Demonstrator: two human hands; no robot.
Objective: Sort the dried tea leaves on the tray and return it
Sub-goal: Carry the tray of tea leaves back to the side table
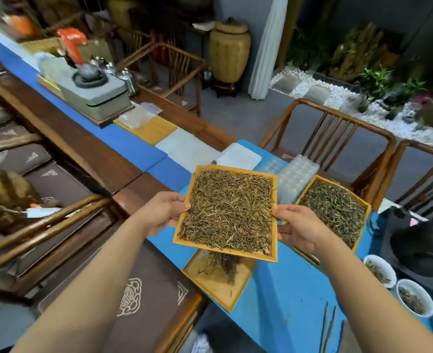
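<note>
A yellow bamboo tray [274, 257] full of brownish-gold dried tea leaves [229, 212] is held up above the blue table. My left hand [163, 212] grips its left rim and my right hand [299, 226] grips its right rim. Beneath it on the table lies a second yellow tray [225, 294] with only a small heap of dark leaves. To the right sits a third tray [363, 207] filled with greener leaves, partly hidden behind my right hand.
Two white bowls [379, 271] [415, 296] with leaves, tweezers [328, 327] and a black bag [424, 240] lie at the right. Clear plastic blister packs [296, 177] and a white lid [238, 156] sit behind the trays. Wooden chairs [337, 138] stand beyond the table; a bench [144, 289] is at left.
</note>
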